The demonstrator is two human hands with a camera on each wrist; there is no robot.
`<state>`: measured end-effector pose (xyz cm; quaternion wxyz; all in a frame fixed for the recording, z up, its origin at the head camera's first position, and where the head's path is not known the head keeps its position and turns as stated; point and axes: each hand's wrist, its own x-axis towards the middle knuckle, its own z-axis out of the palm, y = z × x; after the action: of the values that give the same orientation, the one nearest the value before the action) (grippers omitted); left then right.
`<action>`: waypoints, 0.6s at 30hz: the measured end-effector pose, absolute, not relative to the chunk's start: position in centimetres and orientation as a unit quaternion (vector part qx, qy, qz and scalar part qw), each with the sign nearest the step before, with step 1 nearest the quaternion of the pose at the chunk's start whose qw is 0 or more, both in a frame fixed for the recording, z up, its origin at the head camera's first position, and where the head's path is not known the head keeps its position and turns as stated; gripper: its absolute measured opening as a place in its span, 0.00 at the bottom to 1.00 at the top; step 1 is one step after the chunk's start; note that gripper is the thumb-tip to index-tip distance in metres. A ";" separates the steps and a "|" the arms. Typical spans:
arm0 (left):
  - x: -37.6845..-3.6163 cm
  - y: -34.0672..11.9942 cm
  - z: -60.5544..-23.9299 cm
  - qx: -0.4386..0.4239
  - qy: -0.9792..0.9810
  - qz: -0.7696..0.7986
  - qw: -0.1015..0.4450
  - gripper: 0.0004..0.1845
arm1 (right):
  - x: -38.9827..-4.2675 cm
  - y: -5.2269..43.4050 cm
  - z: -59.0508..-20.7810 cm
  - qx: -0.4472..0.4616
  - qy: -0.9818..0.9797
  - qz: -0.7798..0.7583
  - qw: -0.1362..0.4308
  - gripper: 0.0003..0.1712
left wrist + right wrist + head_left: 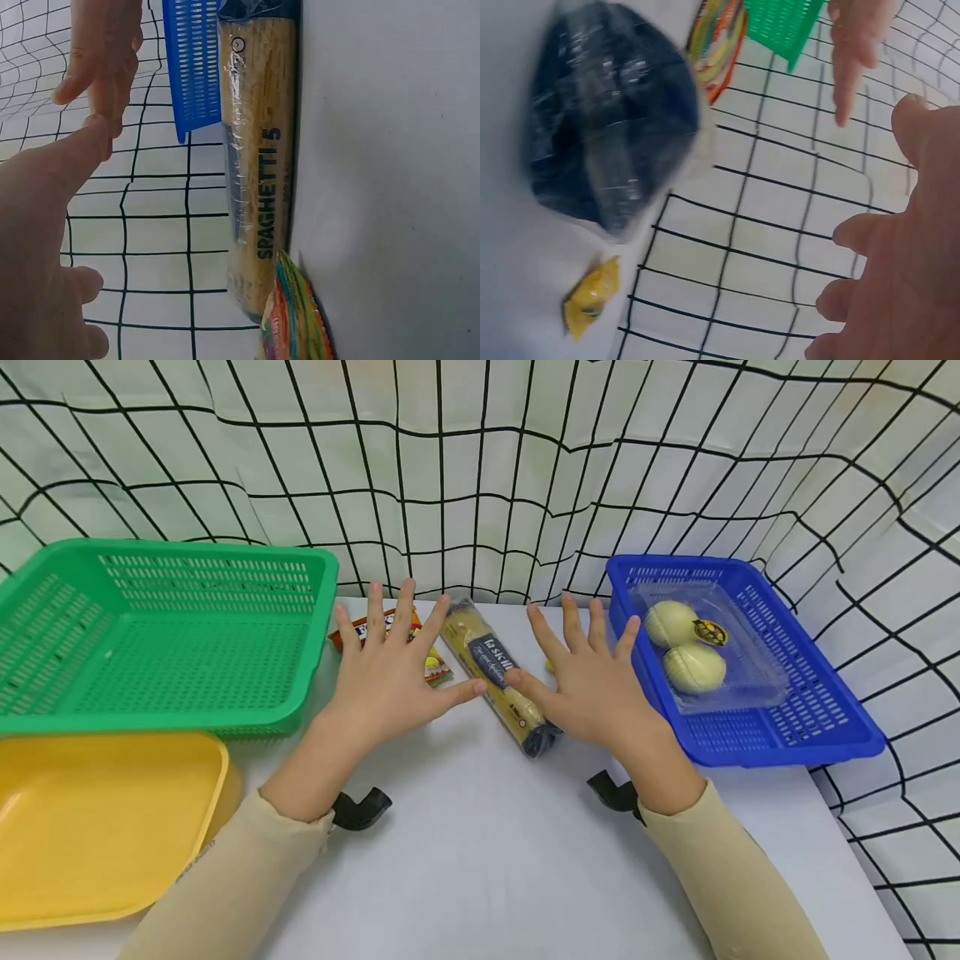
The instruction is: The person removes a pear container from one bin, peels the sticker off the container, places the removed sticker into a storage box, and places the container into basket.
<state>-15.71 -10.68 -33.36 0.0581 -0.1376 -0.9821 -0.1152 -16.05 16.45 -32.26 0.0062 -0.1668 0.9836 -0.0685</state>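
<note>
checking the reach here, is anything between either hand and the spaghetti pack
Nothing visible is. The spaghetti pack lies on the white table between the open left hand and open right hand, thumbs near its sides. The colourful snack packet sits beside it under the left fingers, not blocking.

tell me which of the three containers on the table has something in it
The blue basket on the right: it holds a clear pack of two pale round fruits. The green basket and yellow tray on the left show nothing inside.
</note>
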 end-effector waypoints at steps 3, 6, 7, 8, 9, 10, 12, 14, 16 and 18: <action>-15.8 -10.7 -32.9 -0.144 -0.980 -0.119 0.065 0.64 | -15.4 16.5 -31.2 -0.171 0.982 -0.080 0.008 0.56; -15.7 -10.4 -32.1 -0.154 -0.978 -0.128 0.061 0.64 | -14.7 16.7 -29.9 -0.175 0.979 -0.105 0.020 0.56; -15.7 -10.1 -31.9 -0.158 -0.977 -0.133 0.058 0.63 | -14.4 16.8 -29.5 -0.173 0.978 -0.113 0.024 0.57; -15.7 -9.8 -31.6 -0.164 -0.975 -0.138 0.053 0.62 | -14.1 17.0 -29.0 -0.171 0.978 -0.117 0.025 0.57; -15.6 -9.5 -31.3 -0.170 -0.974 -0.143 0.047 0.61 | -13.8 17.2 -28.6 -0.172 0.977 -0.122 0.023 0.57; -15.6 -9.0 -31.0 -0.176 -0.972 -0.148 0.042 0.60 | -13.5 17.5 -28.1 -0.172 0.977 -0.127 0.018 0.56; -15.5 -8.1 -30.8 -0.191 -0.968 -0.155 0.039 0.58 | -13.0 18.1 -27.3 -0.167 0.977 -0.133 0.005 0.54; -15.5 -7.1 -30.7 -0.208 -0.964 -0.159 0.043 0.56 | -12.5 18.7 -26.4 -0.165 0.976 -0.142 -0.021 0.50; -15.3 -6.0 -30.9 -0.226 -0.959 -0.163 0.052 0.52 | -12.0 19.4 -25.6 -0.160 0.974 -0.156 -0.051 0.46; -15.1 -4.9 -31.1 -0.244 -0.952 -0.172 0.061 0.48 | -11.7 20.1 -24.9 -0.160 0.967 -0.176 -0.091 0.41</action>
<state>-15.13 -4.92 -31.14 0.0612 -0.2438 -0.9525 -0.1721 -11.71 20.08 -24.87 -0.0913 -0.1597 0.9670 -0.1762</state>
